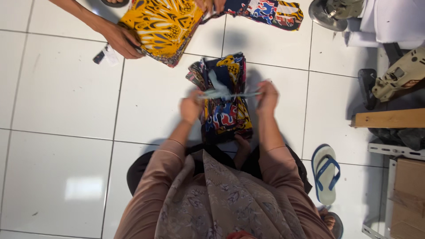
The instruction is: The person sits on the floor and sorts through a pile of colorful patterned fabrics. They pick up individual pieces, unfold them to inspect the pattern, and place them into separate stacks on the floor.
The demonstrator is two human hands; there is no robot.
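Note:
A stack of folded patterned cloth (225, 99) in dark blue, red and yellow lies on the white tiled floor in front of me. A pale strip of string or ribbon (226, 94) runs across its top. My left hand (191, 107) grips the strip's left end and my right hand (267, 96) grips its right end, pulling it taut over the stack. Both hands are blurred by motion. My pink sleeves and patterned scarf fill the lower frame.
Another person's hand (120, 40) holds a yellow patterned cloth bundle (161, 25) at the top; more bright cloth (271, 12) lies beside it. A power tool (400, 75), a wooden board (389, 118), a cardboard box (409, 197) and a blue sandal (326, 173) sit at the right.

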